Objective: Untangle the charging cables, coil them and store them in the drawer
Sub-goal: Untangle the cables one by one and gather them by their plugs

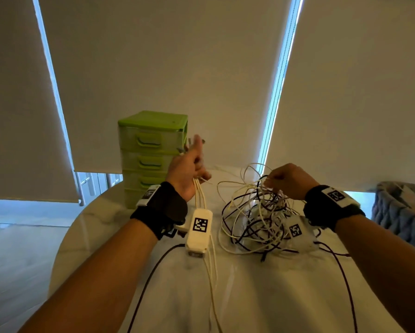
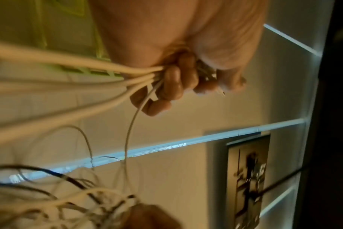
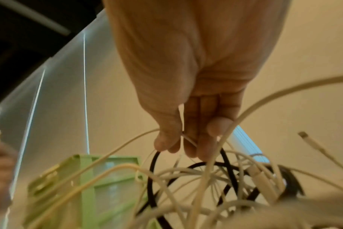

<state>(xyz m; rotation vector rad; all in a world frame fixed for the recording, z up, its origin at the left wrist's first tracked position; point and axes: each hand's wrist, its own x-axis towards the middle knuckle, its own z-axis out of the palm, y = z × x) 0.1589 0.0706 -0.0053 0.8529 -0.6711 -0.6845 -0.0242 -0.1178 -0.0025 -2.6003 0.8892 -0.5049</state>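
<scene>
With the left hand (image 1: 188, 169) gripping a bunch of white cable ends and the right hand (image 1: 289, 180) pinching a strand in the tangle (image 1: 257, 212) lifted over the table (image 1: 249, 296), pulling apart may cinch knots tighter.

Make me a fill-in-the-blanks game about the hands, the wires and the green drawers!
1. The left hand grips a bunch of ____ cables.
2. The right hand pinches a thin white strand at the top of the tangle of white and ____ cables.
3. The green drawer unit stands on the table with all its visible drawers ____.
4. The drawer unit stands nearer the ____ hand.

Missing words: white; black; closed; left
</scene>
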